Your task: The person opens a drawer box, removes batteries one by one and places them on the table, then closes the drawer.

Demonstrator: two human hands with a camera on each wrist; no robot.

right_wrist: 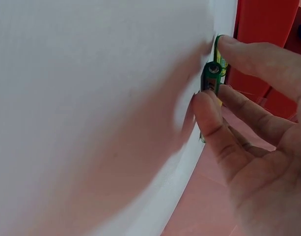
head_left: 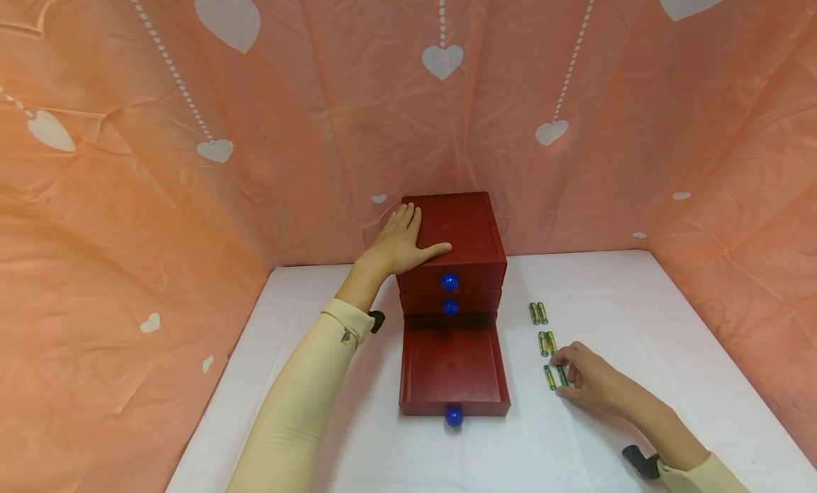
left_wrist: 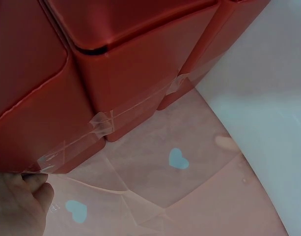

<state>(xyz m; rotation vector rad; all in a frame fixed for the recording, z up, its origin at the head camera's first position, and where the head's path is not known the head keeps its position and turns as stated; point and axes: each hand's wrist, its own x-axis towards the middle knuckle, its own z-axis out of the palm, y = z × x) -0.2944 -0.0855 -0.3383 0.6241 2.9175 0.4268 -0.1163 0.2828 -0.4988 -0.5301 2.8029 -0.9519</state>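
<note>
My left hand [head_left: 397,246] rests on the top left edge of a dark red drawer cabinet [head_left: 456,227], fingers spread and straight. In the left wrist view, part of that hand [left_wrist: 17,204] touches the cabinet's taped side [left_wrist: 135,88]. The bottom drawer [head_left: 453,369] is pulled out and bare inside; the two above are closed. To its right, my right hand [head_left: 593,379] reaches over a green battery [right_wrist: 211,76], thumb and fingers around it with a gap at the thumb. Beside it lies another green-yellow battery [head_left: 549,377].
Further back lie more batteries in pairs, one middle battery [head_left: 543,344] and one rear battery [head_left: 534,313] among them. Blue round knobs [head_left: 454,417] stick out from the drawer fronts. Orange cloth [head_left: 319,124] with white hearts encloses the white table [head_left: 613,301].
</note>
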